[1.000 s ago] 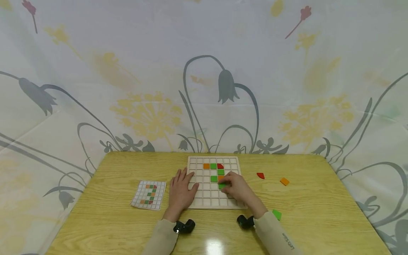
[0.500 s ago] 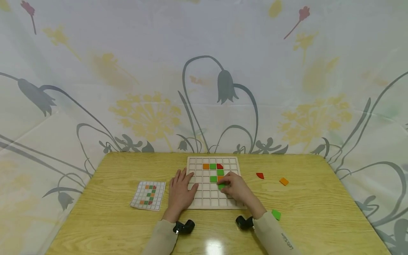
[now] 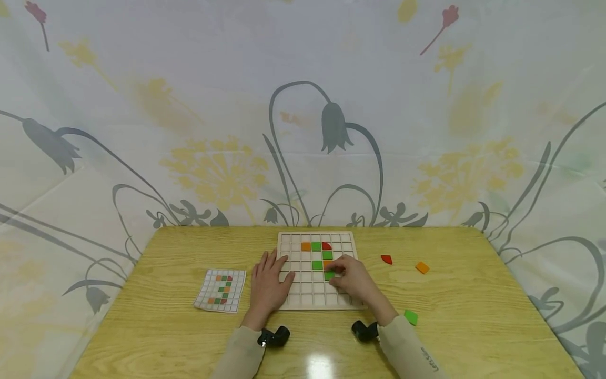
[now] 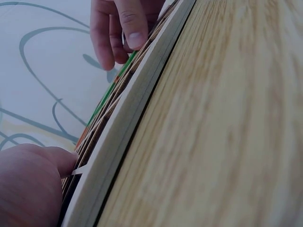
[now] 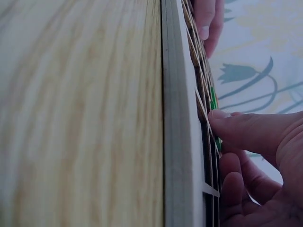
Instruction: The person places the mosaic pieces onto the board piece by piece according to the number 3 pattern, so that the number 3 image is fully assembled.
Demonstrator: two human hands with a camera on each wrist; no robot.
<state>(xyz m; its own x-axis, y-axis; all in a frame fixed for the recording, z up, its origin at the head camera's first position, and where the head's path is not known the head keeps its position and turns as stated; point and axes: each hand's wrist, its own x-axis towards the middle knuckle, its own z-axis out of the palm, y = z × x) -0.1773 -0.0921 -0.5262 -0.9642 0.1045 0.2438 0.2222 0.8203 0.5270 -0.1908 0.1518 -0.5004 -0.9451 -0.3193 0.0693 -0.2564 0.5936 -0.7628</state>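
Head view: a wooden grid board (image 3: 297,263) lies flat on the wood-grain tabletop (image 3: 464,295), centred before the person.

Left hand (image 3: 268,284) rests palm-down on the board's left edge, fingers (image 3: 266,260) straight and slightly spread, holding nothing. In the left wrist view the thumb lies against the board's rim.

Right hand (image 3: 354,279) sits over the board's right-centre cells. Its fingers are curled, and the thumb and fingertips (image 5: 222,124) pinch a green tile (image 3: 329,276) that is down at a cell in the fifth row, just below an orange tile (image 3: 327,264). The right wrist view shows the thumb tip pressing the green edge at the grid wall; whether the tile is fully seated cannot be told.

Already in the board: an orange square (image 3: 306,246), a green square (image 3: 316,246) and a red curved piece (image 3: 326,246) in the second row; another green (image 3: 327,255) beneath, then a green (image 3: 317,265) one row lower.

Loose on the tabletop right of the board: a red piece (image 3: 386,259), an orange piece (image 3: 422,267), and a green piece (image 3: 411,317) near the right sleeve.

A pattern card (image 3: 221,290) lies left of the left hand, apart from the board.

A floral curtain (image 3: 189,131) hangs behind.
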